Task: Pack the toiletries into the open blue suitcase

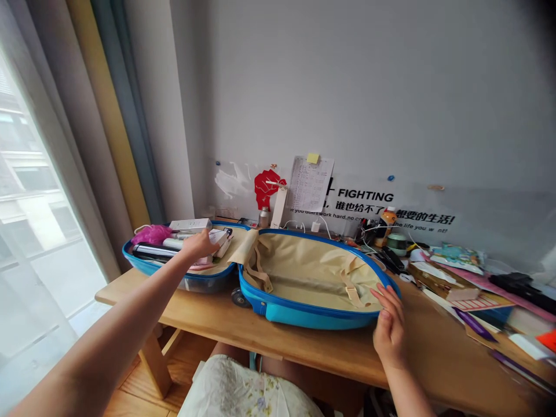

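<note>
A blue suitcase [313, 320] lies spread open on the desk, its two shells side by side. My left hand [200, 248] reaches into the packed left shell, its fingers closed about a small white box [218, 237]; the fingertips are partly hidden. Around it lie a pink mesh puff [152, 234], a longer white box [190, 224] and a dark tube-like item [152, 252]. My right hand [391, 324] rests at the right end of the other shell, fingers stretched over its blue rim. Beige lining [304, 260] and a strap with a buckle [353, 291] show inside that shell.
The wooden desk [330, 350] runs along a grey wall. Papers, packets and pens crowd its right side, with a purple pen-like item [475, 324] near the front. Behind the suitcase stand a small metallic bottle [263, 217] and an orange-labelled bottle [386, 223].
</note>
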`<state>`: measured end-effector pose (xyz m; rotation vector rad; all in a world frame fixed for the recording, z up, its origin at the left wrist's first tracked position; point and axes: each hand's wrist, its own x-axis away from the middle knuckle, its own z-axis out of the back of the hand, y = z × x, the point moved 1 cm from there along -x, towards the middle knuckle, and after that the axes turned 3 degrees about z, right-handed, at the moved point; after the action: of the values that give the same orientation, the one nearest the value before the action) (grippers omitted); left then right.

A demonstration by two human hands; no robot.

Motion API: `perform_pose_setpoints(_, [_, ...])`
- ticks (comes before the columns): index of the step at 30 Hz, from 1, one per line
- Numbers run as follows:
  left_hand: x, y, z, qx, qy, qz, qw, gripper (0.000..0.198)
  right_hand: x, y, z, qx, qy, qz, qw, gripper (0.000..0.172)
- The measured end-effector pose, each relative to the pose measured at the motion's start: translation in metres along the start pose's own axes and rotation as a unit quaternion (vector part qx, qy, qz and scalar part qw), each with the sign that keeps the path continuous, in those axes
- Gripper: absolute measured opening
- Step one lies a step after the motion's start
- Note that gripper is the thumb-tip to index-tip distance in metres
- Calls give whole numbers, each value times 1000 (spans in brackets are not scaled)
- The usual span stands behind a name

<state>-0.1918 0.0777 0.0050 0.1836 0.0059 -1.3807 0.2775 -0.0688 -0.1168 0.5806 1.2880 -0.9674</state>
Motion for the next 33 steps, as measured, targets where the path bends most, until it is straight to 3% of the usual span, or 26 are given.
perform_pose_setpoints(4, [18, 36, 16, 34, 47, -125, 990, 70, 0, -1, 0, -2, 3, -5, 1000, 44])
perform_pose_setpoints(8, [47, 105, 22, 61, 14, -299, 952, 75, -1, -3, 1, 1, 1, -1, 1000, 42])
perform_pose_setpoints(11, [74, 168, 11, 49, -67, -406, 910, 79, -1, -4, 1, -6, -3, -4, 1000, 42])
perform_pose_setpoints(14, [99, 224, -11, 9, -149, -467, 871, 81, -1, -5, 2, -11, -7, -5, 1000, 41])
perform_pose_setpoints(18, [117, 273, -38, -41, -200, -493, 846, 74, 0, -6, 6, -3, -24, -4, 1000, 39])
perform_pose_setpoints(22, [119, 291, -54, -52, -202, -502, 839, 73, -2, -9, 8, 1, -36, 0, 999, 39])
perform_pose_setpoints(27, [117, 292, -62, -44, -206, -521, 827, 69, 0, -15, 17, 8, -70, -27, 997, 40])
perform_pose_setpoints(30, [115, 290, -63, -41, -210, -522, 825, 65, 24, -16, 48, 32, -63, -71, 995, 43])
perform_pose_setpoints(33, [114, 289, -63, -42, -213, -523, 824, 61, 67, -20, 102, 104, -19, -114, 988, 35])
